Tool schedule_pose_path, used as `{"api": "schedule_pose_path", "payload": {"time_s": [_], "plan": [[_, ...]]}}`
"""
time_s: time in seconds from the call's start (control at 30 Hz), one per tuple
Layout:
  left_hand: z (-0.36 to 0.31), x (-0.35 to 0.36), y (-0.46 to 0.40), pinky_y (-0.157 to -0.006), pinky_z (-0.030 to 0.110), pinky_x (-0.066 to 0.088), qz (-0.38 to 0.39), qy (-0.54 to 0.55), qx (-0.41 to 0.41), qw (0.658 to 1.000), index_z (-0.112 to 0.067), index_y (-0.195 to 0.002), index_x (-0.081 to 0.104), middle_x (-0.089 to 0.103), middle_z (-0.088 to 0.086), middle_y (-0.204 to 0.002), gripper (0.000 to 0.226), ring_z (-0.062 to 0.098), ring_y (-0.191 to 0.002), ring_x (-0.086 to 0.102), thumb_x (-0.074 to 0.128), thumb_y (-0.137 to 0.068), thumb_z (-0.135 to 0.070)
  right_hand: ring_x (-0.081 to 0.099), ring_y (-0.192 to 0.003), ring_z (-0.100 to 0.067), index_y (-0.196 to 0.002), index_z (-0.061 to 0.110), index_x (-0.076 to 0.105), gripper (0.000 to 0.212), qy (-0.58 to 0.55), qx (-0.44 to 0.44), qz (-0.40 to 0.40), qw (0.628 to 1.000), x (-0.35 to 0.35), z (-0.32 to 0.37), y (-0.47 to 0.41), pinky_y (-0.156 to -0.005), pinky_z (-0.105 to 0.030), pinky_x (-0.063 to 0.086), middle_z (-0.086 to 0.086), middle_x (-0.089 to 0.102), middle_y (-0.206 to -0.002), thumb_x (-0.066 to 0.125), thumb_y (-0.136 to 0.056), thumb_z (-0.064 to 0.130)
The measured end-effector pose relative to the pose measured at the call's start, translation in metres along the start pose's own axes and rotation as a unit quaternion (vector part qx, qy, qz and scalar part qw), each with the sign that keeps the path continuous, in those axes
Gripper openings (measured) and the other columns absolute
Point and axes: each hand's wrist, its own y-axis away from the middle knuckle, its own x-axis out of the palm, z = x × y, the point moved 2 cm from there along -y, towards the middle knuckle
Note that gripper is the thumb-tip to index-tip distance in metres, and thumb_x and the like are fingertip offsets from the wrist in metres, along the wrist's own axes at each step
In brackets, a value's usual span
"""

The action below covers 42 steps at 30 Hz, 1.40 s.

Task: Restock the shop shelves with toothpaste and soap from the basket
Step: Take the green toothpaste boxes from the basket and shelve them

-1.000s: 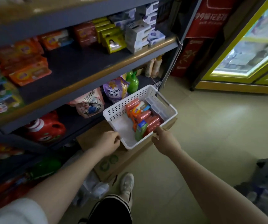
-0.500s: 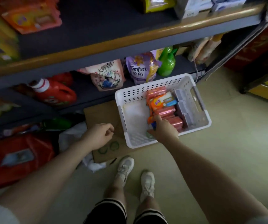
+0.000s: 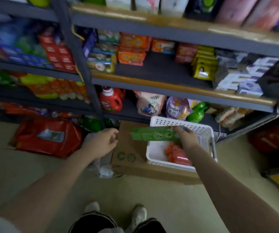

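Note:
A white plastic basket (image 3: 207,132) sits on a flat cardboard box (image 3: 130,148) on the floor in front of the shelves. My right hand (image 3: 186,137) grips one end of a long green toothpaste box (image 3: 152,135) and holds it level above the basket's left side. Red and orange packs (image 3: 177,154) lie in the basket below it. My left hand (image 3: 101,142) hangs over the box's left edge with loosely curled fingers and holds nothing. The middle shelf (image 3: 160,71) has a bare dark stretch between orange soap packs (image 3: 132,56) and yellow packs (image 3: 203,64).
The lowest shelf holds a red detergent jug (image 3: 111,101), refill pouches (image 3: 177,109) and a green bottle (image 3: 196,111). A big red bag (image 3: 49,137) lies on the floor at left. Stacked boxes fill the left shelving bay (image 3: 58,54). My feet stand on pale floor tiles.
My right hand has lifted the green toothpaste box out of the basket. The view has tilted up to take in more shelves. My left hand stays beside the basket.

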Motion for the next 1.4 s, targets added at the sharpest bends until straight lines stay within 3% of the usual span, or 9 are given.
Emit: {"api": "schedule_pose_path", "payload": {"time_s": [0.1,0.3,0.47,0.67,0.77,0.9,1.07,1.2,1.4], "plan": [[0.029,-0.038,0.018,-0.08,0.033,0.05,-0.076,-0.007,-0.027,0.997,-0.019,-0.137,0.034,0.052,0.001,-0.127,0.05,0.017,-0.094,0.058,0.05,-0.092,-0.033,0.051,-0.054,-0.02,-0.092,0.016,0.05,0.013,0.038,-0.08,0.1,0.991,0.048,0.036,0.02,-0.049,-0.027,0.037,-0.011,0.056,-0.078,0.061,-0.087,0.017],[0.116,-0.087,0.067,-0.089,0.038,0.048,-0.155,-0.036,-0.045,0.986,-0.017,-0.137,0.033,0.04,0.009,-0.14,0.066,0.028,-0.112,0.055,0.063,-0.083,-0.036,0.054,-0.079,0.009,-0.087,0.019,0.051,0.033,0.223,-0.33,0.287,0.871,0.171,0.069,0.074,-0.074,-0.011,0.044,0.01,0.054,-0.09,0.07,-0.075,-0.005],[0.217,-0.138,0.099,-0.104,0.04,0.037,-0.138,-0.137,-0.051,0.98,-0.018,-0.144,0.02,0.027,0.007,-0.149,0.081,0.029,-0.133,0.03,0.062,-0.08,-0.047,0.059,-0.09,0.001,-0.085,0.023,0.049,0.035,0.187,-0.337,0.368,0.846,0.279,0.087,0.121,-0.071,-0.015,0.05,-0.002,0.059,-0.105,0.068,-0.078,-0.006],[0.308,-0.198,0.116,-0.099,0.035,0.038,-0.102,-0.121,-0.041,0.987,-0.015,-0.138,0.031,0.042,0.007,-0.14,0.072,0.024,-0.125,0.04,0.065,-0.08,-0.042,0.06,-0.103,-0.016,-0.093,0.025,0.053,0.032,0.133,-0.239,0.457,0.846,0.382,0.107,0.141,-0.083,-0.032,0.05,-0.001,0.058,-0.115,0.074,-0.074,0.01],[0.329,-0.231,0.104,-0.094,0.038,0.043,-0.127,-0.168,-0.022,0.977,-0.019,-0.135,0.036,0.045,0.003,-0.138,0.065,0.024,-0.124,0.042,0.065,-0.08,-0.039,0.053,-0.115,-0.03,-0.095,0.034,0.061,0.032,0.128,-0.14,0.438,0.879,0.416,0.105,0.13,-0.089,-0.042,0.042,-0.002,0.055,-0.12,0.073,-0.067,0.043],[0.33,-0.274,0.067,-0.094,0.041,0.043,-0.195,-0.207,0.039,0.958,-0.02,-0.133,0.038,0.042,0.004,-0.137,0.06,0.026,-0.124,0.041,0.065,-0.081,-0.03,0.064,-0.089,-0.021,-0.107,0.031,0.056,0.022,0.18,-0.09,0.428,0.881,0.433,0.116,0.12,-0.064,-0.029,0.053,-0.003,0.059,-0.109,0.06,-0.089,0.019],[0.327,-0.303,0.016,-0.076,0.04,0.05,-0.306,-0.025,0.031,0.951,-0.018,-0.141,0.028,0.031,0.005,-0.145,0.059,0.031,-0.116,0.048,0.055,-0.089,-0.019,0.064,-0.07,-0.022,-0.115,0.022,0.051,0.021,0.024,-0.141,0.298,0.944,0.452,0.157,0.081,-0.055,-0.029,0.052,-0.007,0.064,-0.099,0.053,-0.094,0.02],[0.341,-0.311,-0.019,-0.071,0.045,0.054,-0.275,-0.003,0.046,0.96,-0.018,-0.136,0.036,0.037,0.003,-0.139,0.047,0.028,-0.098,0.059,0.051,-0.091,-0.017,0.052,-0.063,-0.016,-0.112,0.02,0.046,0.016,0.004,-0.178,0.19,0.966,0.483,0.176,0.054,-0.057,-0.029,0.042,0.0,0.057,-0.083,0.046,-0.097,0.023],[0.36,-0.329,-0.069,-0.079,0.037,0.051,-0.216,-0.082,0.07,0.97,-0.014,-0.135,0.039,0.037,0.005,-0.141,0.043,0.026,-0.117,0.049,0.048,-0.093,-0.018,0.052,-0.082,-0.019,-0.115,0.029,0.04,0.019,-0.033,-0.149,0.126,0.98,0.534,0.192,0.018,-0.065,-0.029,0.042,-0.002,0.056,-0.1,0.044,-0.097,0.034]]}}
